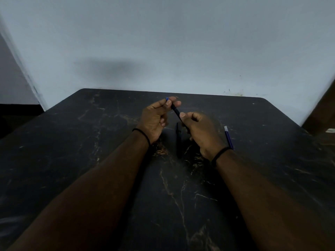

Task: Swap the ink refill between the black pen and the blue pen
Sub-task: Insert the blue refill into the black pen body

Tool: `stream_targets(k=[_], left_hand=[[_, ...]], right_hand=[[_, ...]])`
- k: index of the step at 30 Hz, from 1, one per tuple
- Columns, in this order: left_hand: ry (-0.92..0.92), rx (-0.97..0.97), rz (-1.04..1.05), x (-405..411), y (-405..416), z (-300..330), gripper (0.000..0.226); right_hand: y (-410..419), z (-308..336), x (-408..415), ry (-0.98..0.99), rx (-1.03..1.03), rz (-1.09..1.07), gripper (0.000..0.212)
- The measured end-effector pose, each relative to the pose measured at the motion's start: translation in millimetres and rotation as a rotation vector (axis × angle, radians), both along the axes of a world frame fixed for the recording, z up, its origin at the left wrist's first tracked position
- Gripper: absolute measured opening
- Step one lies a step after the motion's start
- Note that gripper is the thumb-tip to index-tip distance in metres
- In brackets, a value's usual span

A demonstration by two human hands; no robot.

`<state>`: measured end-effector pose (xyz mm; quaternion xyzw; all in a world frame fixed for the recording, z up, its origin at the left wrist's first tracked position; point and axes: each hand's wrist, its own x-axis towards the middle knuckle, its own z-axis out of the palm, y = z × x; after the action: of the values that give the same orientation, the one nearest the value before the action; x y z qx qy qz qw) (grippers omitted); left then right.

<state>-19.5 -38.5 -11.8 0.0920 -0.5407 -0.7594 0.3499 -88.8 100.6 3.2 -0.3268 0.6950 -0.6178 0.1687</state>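
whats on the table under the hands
A black pen piece lies on the table below both hands. The right hand covers its right side, so anything else there is hidden.

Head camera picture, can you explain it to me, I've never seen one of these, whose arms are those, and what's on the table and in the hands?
There is no machine here. A person wears a camera on the head, so you look forward and down along their own two bare arms. It is the only view.

The left hand and right hand together hold a slim black pen piece above a dark marbled table. A small blue tip pokes out past the left fingers.

On the table lie a black pen part between the hands, and a blue pen part beside the right wrist. Whether those are barrels or caps is hard to tell. A pale wall stands behind.
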Motion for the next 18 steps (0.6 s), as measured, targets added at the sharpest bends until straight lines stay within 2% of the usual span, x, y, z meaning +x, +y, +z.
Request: stream_targets(k=[2, 4, 11, 16, 18], left_hand=[[0.005, 0.003, 0.001, -0.6, -0.5, -0.5, 0.016], [0.007, 0.005, 0.001, -1.4, -0.7, -1.2, 0.017], [-0.009, -0.011, -0.007, -1.0, 0.3, -1.2, 0.016], [-0.003, -0.009, -0.008, -1.2, -0.7, -0.6, 0.015], [0.001, -0.010, -0.008, -2.0, -1.4, -1.1, 0.016]], right_hand=[[-0.3, 0.1, -1.2, 0.006, 0.021, -0.009, 0.039], [-1.0, 0.0, -0.6, 0.025, 0.029, -0.006, 0.038], [0.0, -0.9, -0.1, 0.001, -0.011, 0.010, 0.008], [0.4, 0.9, 1.1, -0.024, -0.007, 0.023, 0.010], [-0.3, 0.5, -0.1, -0.001, 0.026, 0.012, 0.030]])
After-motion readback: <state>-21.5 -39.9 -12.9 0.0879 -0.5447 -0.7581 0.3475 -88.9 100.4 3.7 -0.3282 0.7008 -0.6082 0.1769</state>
